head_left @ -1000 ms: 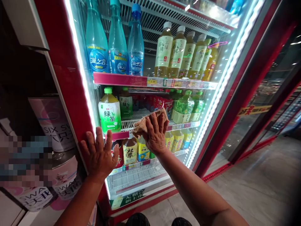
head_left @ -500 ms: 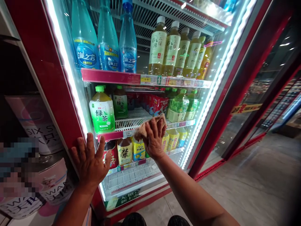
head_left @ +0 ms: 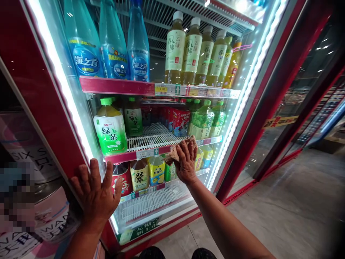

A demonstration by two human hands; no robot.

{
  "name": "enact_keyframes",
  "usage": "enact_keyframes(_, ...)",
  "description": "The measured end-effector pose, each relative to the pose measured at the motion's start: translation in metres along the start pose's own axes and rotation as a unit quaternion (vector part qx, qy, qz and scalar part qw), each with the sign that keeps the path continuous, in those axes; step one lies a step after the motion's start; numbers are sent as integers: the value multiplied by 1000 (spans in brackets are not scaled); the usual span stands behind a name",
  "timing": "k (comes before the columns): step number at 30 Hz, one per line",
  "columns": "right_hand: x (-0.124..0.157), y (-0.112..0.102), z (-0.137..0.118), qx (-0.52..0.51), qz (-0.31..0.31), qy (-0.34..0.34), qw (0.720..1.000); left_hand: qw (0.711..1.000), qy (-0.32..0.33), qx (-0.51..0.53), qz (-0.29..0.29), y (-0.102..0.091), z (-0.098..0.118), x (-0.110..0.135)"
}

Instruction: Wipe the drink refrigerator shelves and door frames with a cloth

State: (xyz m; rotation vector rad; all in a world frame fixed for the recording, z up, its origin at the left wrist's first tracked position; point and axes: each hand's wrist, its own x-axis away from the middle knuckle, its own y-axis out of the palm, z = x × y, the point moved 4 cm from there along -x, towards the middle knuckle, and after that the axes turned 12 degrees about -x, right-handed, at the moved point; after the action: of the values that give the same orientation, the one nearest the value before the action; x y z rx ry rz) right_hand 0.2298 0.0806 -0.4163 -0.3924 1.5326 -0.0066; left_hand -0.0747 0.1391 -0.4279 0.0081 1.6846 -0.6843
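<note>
My right hand (head_left: 185,163) presses a crumpled, light brown cloth (head_left: 174,153) against the glass door (head_left: 159,126) of a lit drinks fridge. The cloth bunches out at the left of the fingers and above them. On the door's left side, my left hand (head_left: 99,192) lies with fingers spread, over the red frame (head_left: 44,72) and the edge of the glass, holding nothing. Behind the glass, a green tea bottle (head_left: 110,129) stands on the middle shelf, above and right of my left hand.
Blue bottles (head_left: 86,57) and pale-labelled tea bottles (head_left: 175,50) fill the upper shelf. Smaller drinks (head_left: 139,176) line a lower one. Stacked tins (head_left: 51,216) stand close at the left. Grey floor (head_left: 264,219) and another red-framed door (head_left: 291,100) are at the right.
My right hand has slid the cloth right and slightly down across the glass. My left hand stays spread on the door's left side while the view shifts a little.
</note>
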Motion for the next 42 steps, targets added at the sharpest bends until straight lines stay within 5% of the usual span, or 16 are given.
enact_keyframes(5, -12, -12, 22, 21, 59, 49, 997, 1000, -9, -1, 8, -1, 3, 0)
enact_keyframes(10, 0, -13, 30, 11, 7, 25, 1000, 1000, -22, 7, -8, -2, 5, -1)
enact_keyframes(16, -11, -26, 58, 16, 109, 85, 990, 999, -13, 27, -12, -3, 6, -1)
enact_keyframes(21, 0, -25, 64, -13, 51, 46, 998, 999, -11, 37, -18, -1, 5, 0)
enact_keyframes(27, 2, -34, 76, -9, 95, 86, 992, 999, -21, 42, -17, -4, 9, -2)
enact_keyframes(32, 12, -34, 85, -13, 15, 44, 999, 999, -19, 42, -2, -1, 7, -1)
enact_keyframes(38, 3, -55, 122, 10, 109, 101, 989, 999, -15, 36, 2, 1, 7, 2)
enact_keyframes(42, 0, -51, 122, -8, 23, 37, 999, 999, -36, 32, 9, -3, 11, 1)
